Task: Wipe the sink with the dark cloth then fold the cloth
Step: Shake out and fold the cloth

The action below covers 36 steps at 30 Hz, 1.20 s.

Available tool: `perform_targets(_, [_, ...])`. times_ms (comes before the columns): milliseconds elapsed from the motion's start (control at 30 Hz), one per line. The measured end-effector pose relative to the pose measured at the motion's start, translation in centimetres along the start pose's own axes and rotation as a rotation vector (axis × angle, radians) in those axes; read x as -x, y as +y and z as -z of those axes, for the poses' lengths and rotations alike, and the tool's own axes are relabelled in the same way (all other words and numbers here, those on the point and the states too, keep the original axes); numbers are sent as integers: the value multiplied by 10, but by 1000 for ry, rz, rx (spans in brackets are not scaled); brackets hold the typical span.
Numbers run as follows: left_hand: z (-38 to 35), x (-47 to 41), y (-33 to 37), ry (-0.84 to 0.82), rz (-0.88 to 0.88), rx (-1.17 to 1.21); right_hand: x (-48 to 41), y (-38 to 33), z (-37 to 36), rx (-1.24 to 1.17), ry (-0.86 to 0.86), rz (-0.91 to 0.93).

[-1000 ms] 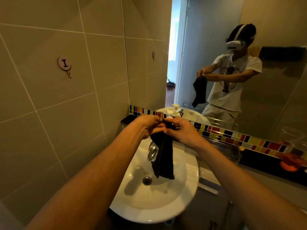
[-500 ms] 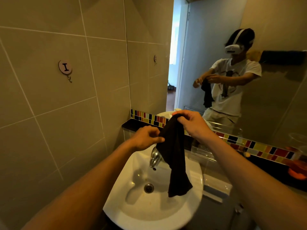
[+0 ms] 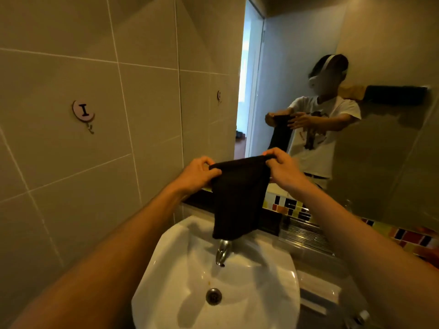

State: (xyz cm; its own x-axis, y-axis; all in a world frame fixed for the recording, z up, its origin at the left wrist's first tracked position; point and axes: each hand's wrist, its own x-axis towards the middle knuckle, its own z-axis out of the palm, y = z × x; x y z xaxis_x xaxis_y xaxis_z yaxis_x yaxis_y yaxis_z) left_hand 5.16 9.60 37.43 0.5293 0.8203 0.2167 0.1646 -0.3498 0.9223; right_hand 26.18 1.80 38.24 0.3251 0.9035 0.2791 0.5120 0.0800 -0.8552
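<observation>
The dark cloth (image 3: 238, 198) hangs in the air above the back of the white sink (image 3: 268, 281), stretched flat along its top edge. My left hand (image 3: 198, 172) pinches its upper left corner and my right hand (image 3: 283, 168) pinches the upper right corner. The cloth's lower edge hangs just over the chrome tap (image 3: 223, 251) and hides the tap's base. The sink's drain (image 3: 213, 296) lies below, with nothing in the bowl.
A tiled wall with a round hook marked "I" (image 3: 83, 111) stands at the left. The mirror (image 3: 380, 138) ahead reflects a person holding the cloth. A strip of coloured tiles (image 3: 292, 206) and a metal rack (image 3: 306, 236) run behind the sink at the right.
My hands have risen and moved apart, spreading the cloth from a bunched hanging strip into a wide sheet held by both top corners. The view has tilted up slightly.
</observation>
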Motion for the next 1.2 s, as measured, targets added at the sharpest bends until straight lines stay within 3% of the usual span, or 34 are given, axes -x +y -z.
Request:
perform_targets(67, [7, -9, 2, 33, -8, 225, -12, -13, 1, -9, 37, 37])
perform_targets(133, [12, -12, -12, -45, 62, 407, -22, -23, 0, -46, 16, 53])
perform_targets(300, [-28, 15, -76, -303, 375, 500, -40, -29, -20, 9, -103, 41])
perform_targets(433, [-39, 21, -84, -296, 387, 698, -54, -11, -40, 57, -93, -42])
perform_targets(533, [-37, 19, -84, -257, 385, 841, -61, 11, -47, -77, -15, -179])
perform_targets(600, [-34, 15, -88, -244, 404, 825, -57, 29, -53, -209, -15, -280])
perform_targets(800, [-26, -11, -96, -133, 424, 637, -19, 97, -87, -624, -247, -627])
perform_targets(900, [-33, -19, -99, -145, 449, 578, 5, 119, -99, -775, -249, -706])
perform_targets(1100, [-51, -29, -101, -240, 522, 503, 11, 125, -88, -547, -61, -576])
perform_targets(1200, [-59, -38, -103, -261, 536, 449, 13, 125, -72, -424, -72, -574])
